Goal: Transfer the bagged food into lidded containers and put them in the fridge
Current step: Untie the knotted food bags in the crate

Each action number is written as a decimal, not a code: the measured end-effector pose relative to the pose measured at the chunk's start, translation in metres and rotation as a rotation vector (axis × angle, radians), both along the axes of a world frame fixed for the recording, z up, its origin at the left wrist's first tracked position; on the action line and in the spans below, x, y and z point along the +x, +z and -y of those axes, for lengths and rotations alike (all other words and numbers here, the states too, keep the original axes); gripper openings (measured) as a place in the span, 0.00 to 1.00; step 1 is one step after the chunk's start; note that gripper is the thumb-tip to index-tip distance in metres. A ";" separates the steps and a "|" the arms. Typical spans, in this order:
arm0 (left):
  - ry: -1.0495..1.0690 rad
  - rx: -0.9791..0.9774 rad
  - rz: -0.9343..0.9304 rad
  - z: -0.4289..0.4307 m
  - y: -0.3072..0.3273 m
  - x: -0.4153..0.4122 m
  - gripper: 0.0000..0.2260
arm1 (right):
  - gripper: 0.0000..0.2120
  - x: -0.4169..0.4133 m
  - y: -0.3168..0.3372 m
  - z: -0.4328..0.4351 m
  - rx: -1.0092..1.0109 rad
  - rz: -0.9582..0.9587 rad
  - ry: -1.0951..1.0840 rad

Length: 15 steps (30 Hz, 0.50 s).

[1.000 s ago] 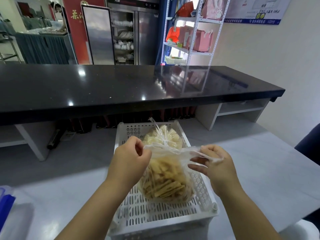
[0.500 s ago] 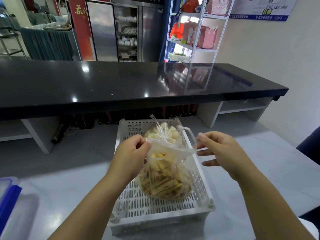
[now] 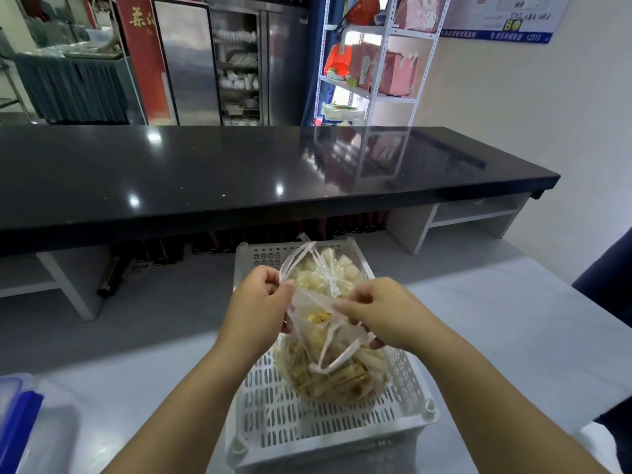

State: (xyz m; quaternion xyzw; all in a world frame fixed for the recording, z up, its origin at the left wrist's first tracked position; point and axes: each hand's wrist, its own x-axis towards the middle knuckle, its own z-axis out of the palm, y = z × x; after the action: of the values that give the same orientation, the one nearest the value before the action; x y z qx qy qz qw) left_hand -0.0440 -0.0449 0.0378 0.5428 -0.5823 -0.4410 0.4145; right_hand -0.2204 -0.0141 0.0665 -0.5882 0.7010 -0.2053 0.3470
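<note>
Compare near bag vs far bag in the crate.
Near bag is pinched at its top by the left hand and right hand; far bag lies knotted shut. Near bag holds tan sticks; far bag paler, rounder pieces. Both clear plastic, in the white crate.

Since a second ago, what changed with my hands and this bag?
The right hand moved back in beside the left hand and pinches the front bag at its mouth; a handle loop hangs loose. Left pinch, tied bag behind and white basket unchanged.
</note>
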 end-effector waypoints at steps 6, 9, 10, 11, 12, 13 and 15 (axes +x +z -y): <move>-0.143 -0.029 -0.006 0.009 0.003 0.004 0.10 | 0.23 0.020 0.005 0.003 -0.004 -0.266 -0.011; -0.202 -0.061 -0.005 0.010 0.005 0.008 0.07 | 0.13 0.029 -0.001 0.007 -0.015 -0.530 -0.023; -0.212 -0.066 -0.011 0.010 0.005 0.008 0.07 | 0.10 0.029 -0.005 0.007 -0.021 -0.583 -0.052; -0.210 -0.064 -0.022 0.009 0.006 0.009 0.07 | 0.08 0.026 -0.007 0.007 -0.020 -0.623 -0.082; -0.203 -0.059 -0.035 0.009 0.005 0.010 0.06 | 0.09 0.023 -0.010 0.005 -0.006 -0.651 -0.115; -0.195 -0.056 -0.041 0.009 0.004 0.012 0.06 | 0.10 0.019 -0.012 0.003 0.008 -0.661 -0.149; -0.195 -0.081 0.005 0.009 0.002 0.017 0.06 | 0.11 0.009 -0.012 -0.006 -0.004 -0.625 -0.229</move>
State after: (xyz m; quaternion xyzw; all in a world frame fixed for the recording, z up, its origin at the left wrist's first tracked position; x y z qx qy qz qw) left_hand -0.0265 -0.0538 0.0398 0.4674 -0.6509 -0.4538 0.3899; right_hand -0.2116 -0.0085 0.0542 -0.5409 0.8347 -0.0541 0.0884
